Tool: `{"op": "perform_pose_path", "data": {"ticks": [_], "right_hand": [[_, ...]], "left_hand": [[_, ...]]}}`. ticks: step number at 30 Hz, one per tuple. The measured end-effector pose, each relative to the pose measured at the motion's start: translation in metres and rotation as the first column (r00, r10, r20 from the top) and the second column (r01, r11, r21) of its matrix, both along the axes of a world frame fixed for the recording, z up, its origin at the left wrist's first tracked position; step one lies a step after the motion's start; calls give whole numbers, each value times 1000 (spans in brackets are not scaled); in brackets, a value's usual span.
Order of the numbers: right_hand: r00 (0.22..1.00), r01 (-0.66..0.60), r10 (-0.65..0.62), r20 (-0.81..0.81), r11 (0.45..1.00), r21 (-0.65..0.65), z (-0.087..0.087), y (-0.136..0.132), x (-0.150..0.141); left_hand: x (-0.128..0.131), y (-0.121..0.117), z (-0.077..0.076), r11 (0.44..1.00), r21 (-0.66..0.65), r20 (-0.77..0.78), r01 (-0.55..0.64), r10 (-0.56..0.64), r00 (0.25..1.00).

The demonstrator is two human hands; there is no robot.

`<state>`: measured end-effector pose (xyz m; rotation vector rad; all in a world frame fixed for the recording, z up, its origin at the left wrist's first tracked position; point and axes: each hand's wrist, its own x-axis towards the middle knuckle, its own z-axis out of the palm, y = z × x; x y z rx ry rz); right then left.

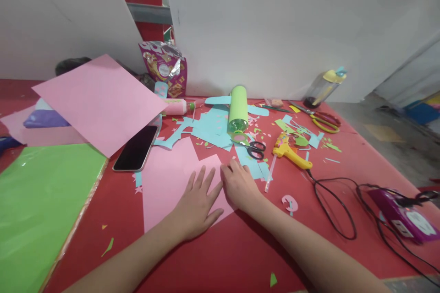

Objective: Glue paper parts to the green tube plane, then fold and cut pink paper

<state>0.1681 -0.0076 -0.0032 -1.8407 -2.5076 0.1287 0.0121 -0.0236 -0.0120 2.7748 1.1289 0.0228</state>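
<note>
Head view: by the table's [206,268] near edge, a green paper scrap [273,279]; just beyond, left hand [197,208] flat on pink paper [161,192], fingers spread apart, and right hand [241,186] curled down at that paper's right side, no telling whether pinching it; farther, black-handled scissors [250,148] and, toward the right edge, a yellow hot-glue gun [288,151]; near the far edge, a green-wrapped bottle [238,107] on its side.

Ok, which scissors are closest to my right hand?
The black-handled scissors, left of the yellow glue gun; the red-and-yellow-handled pair lies farther from your right hand, near the yellow-lidded bottle.
</note>
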Motion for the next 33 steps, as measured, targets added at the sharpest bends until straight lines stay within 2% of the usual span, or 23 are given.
{"op": "perform_pose_path", "data": {"ticks": [5,19,28,33], "right_hand": [[999,-24,24,21,1000,-17,4,-3,0],[996,-53,59,65,994,-95,13,-19,3],[990,-94,100,99,994,-61,16,-31,9],[990,-104,105,95,994,-13,11,-42,14]], "left_hand": [[1,1,3,998,-60,-29,-11,9,1000],[1,0,-1,1000,-24,6,-14,14,1000],[-1,0,-2,1000,-24,27,-11,12,1000],[0,0,-2,999,-35,30,-29,30,999]]}}
